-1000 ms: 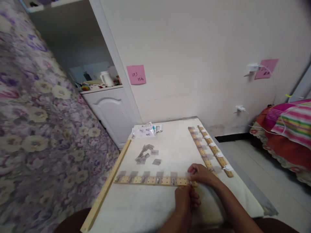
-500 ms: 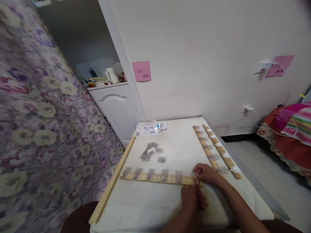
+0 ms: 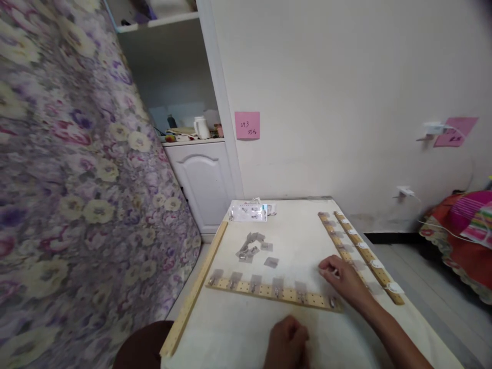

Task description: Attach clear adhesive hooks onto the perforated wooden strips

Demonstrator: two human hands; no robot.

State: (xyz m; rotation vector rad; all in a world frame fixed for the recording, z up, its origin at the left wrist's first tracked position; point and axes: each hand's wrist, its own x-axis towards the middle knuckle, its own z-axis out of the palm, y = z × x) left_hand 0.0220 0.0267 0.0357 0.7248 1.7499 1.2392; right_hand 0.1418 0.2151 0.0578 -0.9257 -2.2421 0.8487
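- On the white table [image 3: 246,328] lie three pale wooden strips punched with holes — one front strip [image 3: 269,293] crosswise, two side strips [image 3: 367,254] along the right.
- Right hand [image 3: 342,277] rests loosely spread beside the front strip's right end, gripping nothing; left hand [image 3: 286,343] is curled nearer the body, apart from the strip — contents hidden.
- Five greyish square tabs [image 3: 277,283] line the front strip.
- Two pink notes [image 3: 247,125] on the wall; handwriting unreadable.

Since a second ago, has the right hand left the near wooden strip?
Yes. The right hand has come off the near wooden strip at its right end, now farther out beside the two side strips.
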